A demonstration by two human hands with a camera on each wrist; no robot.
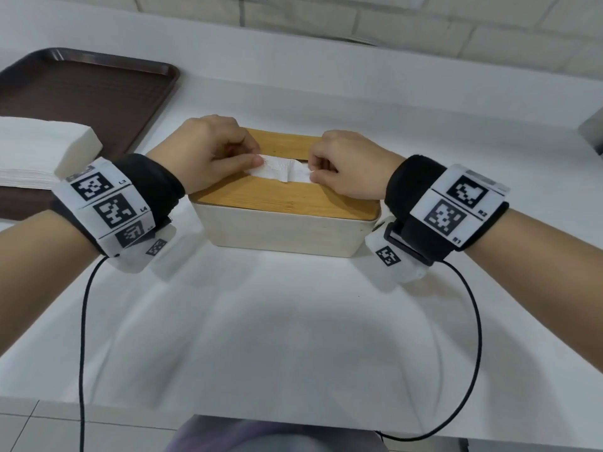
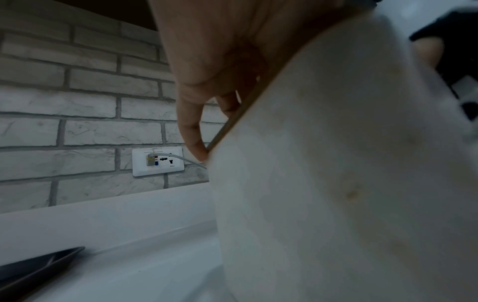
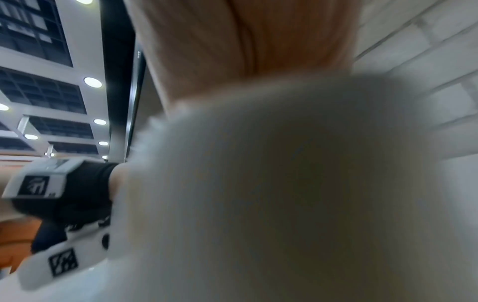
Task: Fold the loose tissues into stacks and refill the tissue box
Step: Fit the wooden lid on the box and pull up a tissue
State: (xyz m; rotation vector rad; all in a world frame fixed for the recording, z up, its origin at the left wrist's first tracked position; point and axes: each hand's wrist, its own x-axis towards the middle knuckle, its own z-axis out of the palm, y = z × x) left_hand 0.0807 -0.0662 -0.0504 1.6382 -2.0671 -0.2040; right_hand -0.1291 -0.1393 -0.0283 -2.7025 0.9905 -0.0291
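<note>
A cream tissue box (image 1: 280, 233) with a wooden lid (image 1: 261, 197) sits mid-table. A white tissue (image 1: 280, 169) pokes out of the lid's slot. My left hand (image 1: 208, 151) pinches the tissue's left end with curled fingers. My right hand (image 1: 346, 168) pinches its right end. A stack of white tissues (image 1: 36, 148) lies on the brown tray (image 1: 98, 89) at the left. In the left wrist view the box wall (image 2: 336, 183) fills the right side, with the left hand (image 2: 207, 71) above the lid edge. The right wrist view shows only the blurred box (image 3: 284, 194) and the right hand's palm (image 3: 245, 40).
The white table (image 1: 293, 321) stretches toward me in front of the box. A brick wall (image 1: 391, 21) with a wall socket (image 2: 157, 161) runs behind. Black cables (image 1: 83, 337) hang from both wrist bands over the table's near edge.
</note>
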